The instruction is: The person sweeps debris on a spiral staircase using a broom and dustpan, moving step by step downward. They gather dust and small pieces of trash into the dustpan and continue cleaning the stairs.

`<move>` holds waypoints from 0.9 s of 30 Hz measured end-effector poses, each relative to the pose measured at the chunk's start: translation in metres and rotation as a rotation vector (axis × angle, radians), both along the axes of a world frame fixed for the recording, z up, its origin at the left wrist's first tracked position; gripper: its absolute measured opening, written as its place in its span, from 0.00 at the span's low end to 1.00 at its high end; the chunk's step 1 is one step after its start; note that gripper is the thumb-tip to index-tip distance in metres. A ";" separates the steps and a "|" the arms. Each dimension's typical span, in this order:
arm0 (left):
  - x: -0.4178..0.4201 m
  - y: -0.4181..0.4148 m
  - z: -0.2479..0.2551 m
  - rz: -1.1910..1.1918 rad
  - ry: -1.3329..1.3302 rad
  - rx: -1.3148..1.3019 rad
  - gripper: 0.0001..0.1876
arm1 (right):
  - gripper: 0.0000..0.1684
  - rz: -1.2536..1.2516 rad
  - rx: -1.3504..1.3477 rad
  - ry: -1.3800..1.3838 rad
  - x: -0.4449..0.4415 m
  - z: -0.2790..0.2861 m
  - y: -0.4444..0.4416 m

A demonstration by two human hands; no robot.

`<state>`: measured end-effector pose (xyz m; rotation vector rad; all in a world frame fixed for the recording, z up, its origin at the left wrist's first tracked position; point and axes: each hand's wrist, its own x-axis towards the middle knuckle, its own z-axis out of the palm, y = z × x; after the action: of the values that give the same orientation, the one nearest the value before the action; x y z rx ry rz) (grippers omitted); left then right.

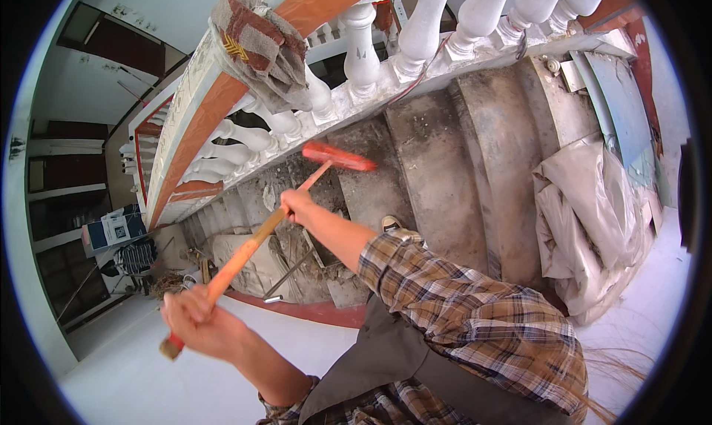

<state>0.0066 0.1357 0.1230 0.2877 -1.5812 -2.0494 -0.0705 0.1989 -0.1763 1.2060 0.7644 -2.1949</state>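
A long wooden-handled broom or brush (pixel 340 157) with a narrow red head reaches over dirty curved stair steps (pixel 439 169). My left hand (pixel 206 325) is closed round the handle near its butt end, where a red band shows. Farther up the same handle, close to the head, my right hand (pixel 297 205) grips it. The head is slightly blurred, so its bristles cannot be made out, nor whether it touches the step. A shoe (pixel 391 223) shows on a step beyond my right forearm.
White balusters (pixel 361 52) line the stairs, with a grey and brown cloth (pixel 261 52) draped on the handrail. Crumpled plastic sheeting (pixel 589 213) and bluish panels (pixel 617 108) lie at the right. Debris and a metal-ended rod (pixel 286 277) lie on the lower steps, beside a white wall (pixel 133 375).
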 end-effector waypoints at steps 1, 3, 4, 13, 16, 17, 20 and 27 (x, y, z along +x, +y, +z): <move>0.010 -0.003 0.010 0.000 0.032 -0.045 0.17 | 0.03 0.008 -0.038 0.066 0.012 0.010 -0.008; 0.027 -0.026 0.028 -0.116 0.094 0.011 0.18 | 0.04 -0.061 -0.124 0.049 0.034 0.038 -0.018; 0.037 -0.035 0.039 -0.110 0.101 0.025 0.18 | 0.05 -0.082 -0.137 0.037 0.049 0.047 -0.023; 0.063 -0.053 0.013 -0.446 0.053 0.203 0.13 | 0.03 -0.586 -0.104 -0.151 0.142 0.031 0.006; 0.061 -0.051 -0.019 -0.630 0.101 0.223 0.12 | 0.01 -0.699 -0.119 -0.143 0.157 0.002 0.017; 0.061 -0.049 -0.029 -0.698 0.123 0.216 0.12 | 0.02 -0.730 -0.103 -0.148 0.159 -0.011 0.020; 0.072 -0.033 -0.041 -0.682 0.000 0.063 0.11 | 0.03 -0.682 -0.115 -0.165 0.158 -0.043 0.020; 0.113 -0.064 0.028 -0.677 0.140 -0.102 0.13 | 0.04 -0.403 -0.204 0.018 0.170 0.030 -0.023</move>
<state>0.1192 0.0712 0.1509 -0.4871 -1.8499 -2.3816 0.0991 0.1758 -0.1467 1.3238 0.3088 -2.5338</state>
